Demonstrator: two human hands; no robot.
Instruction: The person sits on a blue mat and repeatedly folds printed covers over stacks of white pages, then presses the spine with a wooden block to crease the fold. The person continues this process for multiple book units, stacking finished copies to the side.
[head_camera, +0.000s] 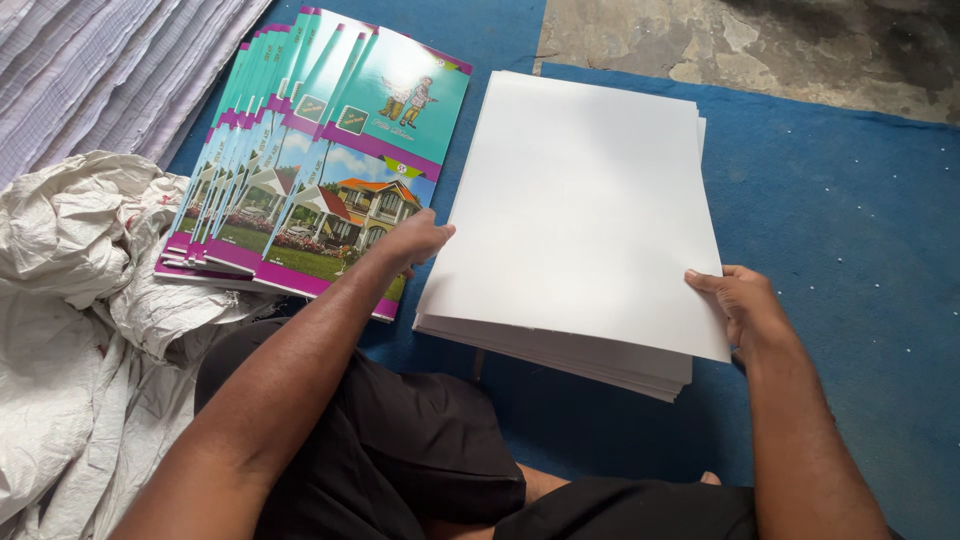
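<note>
From your head camera, a thick stack of smooth white sheets lies flat on the blue carpet, its layered edges showing at the near side. Just left of it, glossy printed covers in teal and purple, each with a house picture, are fanned out overlapping. Crumpled white woven sacking bunches at your left, and rough bare concrete shows beyond the carpet. Your left hand curls at the stack's left edge, fingers touching the top sheet. Your right hand pinches the top sheet's near right corner, thumb on top.
</note>
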